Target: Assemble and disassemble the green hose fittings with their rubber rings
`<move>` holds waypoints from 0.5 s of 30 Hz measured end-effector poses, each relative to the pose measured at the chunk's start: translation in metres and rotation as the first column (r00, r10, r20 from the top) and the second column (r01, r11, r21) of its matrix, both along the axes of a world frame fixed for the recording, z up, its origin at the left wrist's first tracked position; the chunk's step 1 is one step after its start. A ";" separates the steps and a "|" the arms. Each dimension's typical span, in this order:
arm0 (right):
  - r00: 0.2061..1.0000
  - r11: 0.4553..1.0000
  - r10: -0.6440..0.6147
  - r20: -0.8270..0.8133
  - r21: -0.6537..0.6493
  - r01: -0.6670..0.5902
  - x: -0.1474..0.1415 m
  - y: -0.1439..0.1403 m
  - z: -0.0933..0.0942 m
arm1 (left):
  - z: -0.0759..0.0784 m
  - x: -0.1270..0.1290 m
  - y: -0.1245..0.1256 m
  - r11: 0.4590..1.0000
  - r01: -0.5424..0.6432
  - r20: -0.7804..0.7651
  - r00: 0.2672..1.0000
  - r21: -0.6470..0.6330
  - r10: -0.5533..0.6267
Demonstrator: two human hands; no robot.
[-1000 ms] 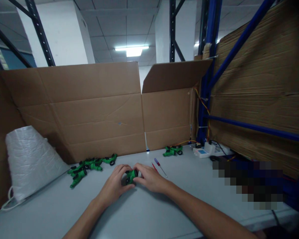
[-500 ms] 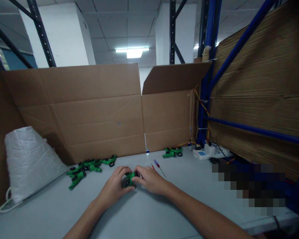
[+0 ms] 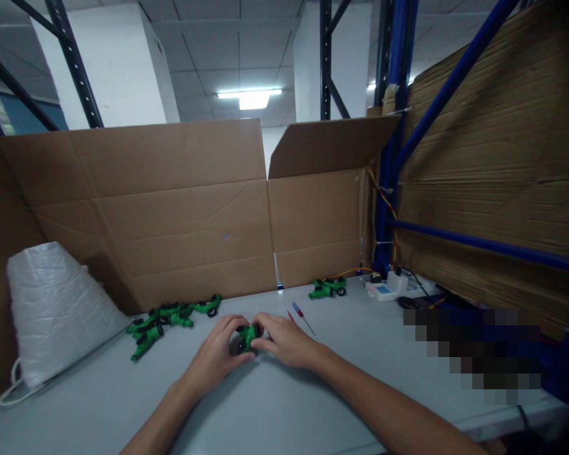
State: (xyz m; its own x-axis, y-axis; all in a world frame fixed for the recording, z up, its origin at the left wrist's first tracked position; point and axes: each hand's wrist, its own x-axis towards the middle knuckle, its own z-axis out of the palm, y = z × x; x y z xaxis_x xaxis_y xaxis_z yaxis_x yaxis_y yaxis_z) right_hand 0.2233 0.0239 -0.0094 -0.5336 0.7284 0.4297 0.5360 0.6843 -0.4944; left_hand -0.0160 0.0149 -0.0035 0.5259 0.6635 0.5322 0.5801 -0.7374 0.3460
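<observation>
A small green toy vehicle (image 3: 247,337) with black wheels is held between my two hands, low over the middle of the table. My left hand (image 3: 219,346) curls round its left side, thumb below and fingers above. On the other side, my right hand (image 3: 283,339) pinches it with the thumb and fingers. My fingers hide parts of the toy. Just beyond my right hand lie a screwdriver (image 3: 304,320) and a thin red tool (image 3: 291,315), partly hidden.
Several green toy vehicles (image 3: 171,314) lie clustered at the back left, with more (image 3: 327,288) at the back right. A white wrapped bundle (image 3: 59,313) stands at left. Cardboard (image 3: 194,215) walls the back. A power strip (image 3: 389,287) sits beside the blue rack post (image 3: 385,240).
Both hands stay on the toy vehicle in nearly the same spot. The toy appears slightly turned, and the whole view has shifted a little.
</observation>
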 end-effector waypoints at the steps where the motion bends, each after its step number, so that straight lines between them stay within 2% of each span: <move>1: 1.000 1.000 0.002 0.000 0.005 -0.002 0.000 0.000 0.000 | 0.001 0.000 -0.001 1.000 0.001 0.001 1.000 -0.002 -0.001; 6: 0.997 0.998 -0.062 0.048 -0.018 0.063 -0.001 -0.001 0.001 | -0.001 -0.001 0.000 1.000 0.003 -0.011 1.000 -0.012 -0.003; 10: 0.999 0.999 -0.047 0.024 0.005 0.047 -0.002 -0.003 0.003 | -0.004 -0.002 0.002 1.000 0.015 -0.007 1.000 -0.012 -0.015; 15: 0.992 0.992 -0.124 0.032 0.015 0.124 -0.005 -0.001 -0.001 | -0.003 0.000 0.000 1.000 0.003 0.015 1.000 -0.027 -0.003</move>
State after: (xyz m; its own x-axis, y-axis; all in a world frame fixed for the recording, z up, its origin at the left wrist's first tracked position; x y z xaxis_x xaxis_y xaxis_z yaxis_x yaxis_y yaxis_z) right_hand 0.2185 0.0229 -0.0104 -0.4534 0.7844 0.4232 0.6331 0.6177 -0.4666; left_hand -0.0156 0.0150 -0.0061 0.5197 0.6760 0.5223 0.5726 -0.7294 0.3743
